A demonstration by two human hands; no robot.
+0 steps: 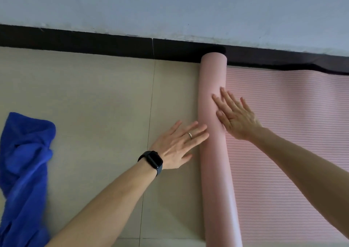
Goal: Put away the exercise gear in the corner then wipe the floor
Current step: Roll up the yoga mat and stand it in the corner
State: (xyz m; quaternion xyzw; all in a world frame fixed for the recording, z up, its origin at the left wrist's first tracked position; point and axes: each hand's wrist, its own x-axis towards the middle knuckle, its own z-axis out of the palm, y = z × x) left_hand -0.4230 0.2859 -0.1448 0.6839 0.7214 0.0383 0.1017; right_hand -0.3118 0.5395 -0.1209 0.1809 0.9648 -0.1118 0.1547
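A pink exercise mat lies on the floor, partly rolled. Its rolled part point(215, 171) forms a long tube running from the wall toward me. The flat ribbed part point(287, 133) spreads to the right of the roll. My right hand point(234, 114) rests flat on top of the roll, fingers spread. My left hand point(179, 144), with a ring and a black watch at the wrist, is flat with fingers apart, its fingertips touching the roll's left side. Neither hand grips anything.
A crumpled blue cloth point(24, 167) lies on the beige tiled floor point(94, 99) at the left. A black skirting board point(94, 43) runs along the pale wall point(170, 7), and the roll's far end touches it.
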